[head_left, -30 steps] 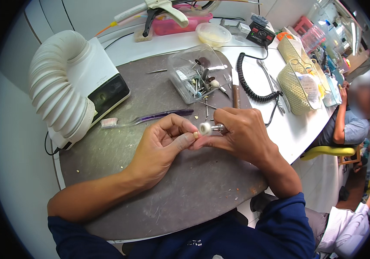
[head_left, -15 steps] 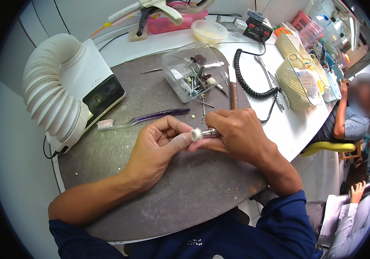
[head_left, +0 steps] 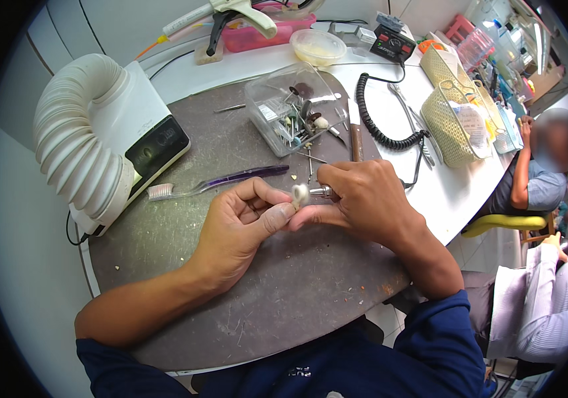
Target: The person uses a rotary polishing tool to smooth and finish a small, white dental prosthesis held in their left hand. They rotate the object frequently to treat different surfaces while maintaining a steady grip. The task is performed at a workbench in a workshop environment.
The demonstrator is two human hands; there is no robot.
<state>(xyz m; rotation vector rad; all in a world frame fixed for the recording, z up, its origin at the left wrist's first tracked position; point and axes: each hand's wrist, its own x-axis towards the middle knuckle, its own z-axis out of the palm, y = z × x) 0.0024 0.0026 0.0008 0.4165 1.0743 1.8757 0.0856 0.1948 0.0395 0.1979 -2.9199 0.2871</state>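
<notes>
My right hand [head_left: 370, 199] is closed around a metal rotary handpiece [head_left: 322, 192], its tip pointing left. A small white buffing wheel [head_left: 300, 194] sits on that tip, slightly blurred. Just under the wheel, my left hand [head_left: 247, 215] pinches a tiny cream-coloured piece [head_left: 294, 206] between thumb and fingers; its shape is mostly hidden. The wheel is at or very near this piece, and I cannot tell whether they touch. My right thumb reaches over to the left fingertips.
Beyond my hands lie a purple-handled toothbrush [head_left: 244, 174], a clear box [head_left: 277, 136] of rotary bits and a wooden-handled knife [head_left: 355, 142]. A white ribbed extraction hose [head_left: 65, 132] stands at left. A coiled black cord [head_left: 367, 109] and woven baskets [head_left: 453, 126] are at right, near other people.
The buffing wheel has tilted and moved slightly left and up at the left fingertips, and the cream piece below it now shows. At the far right a person in a striped shirt has shifted.
</notes>
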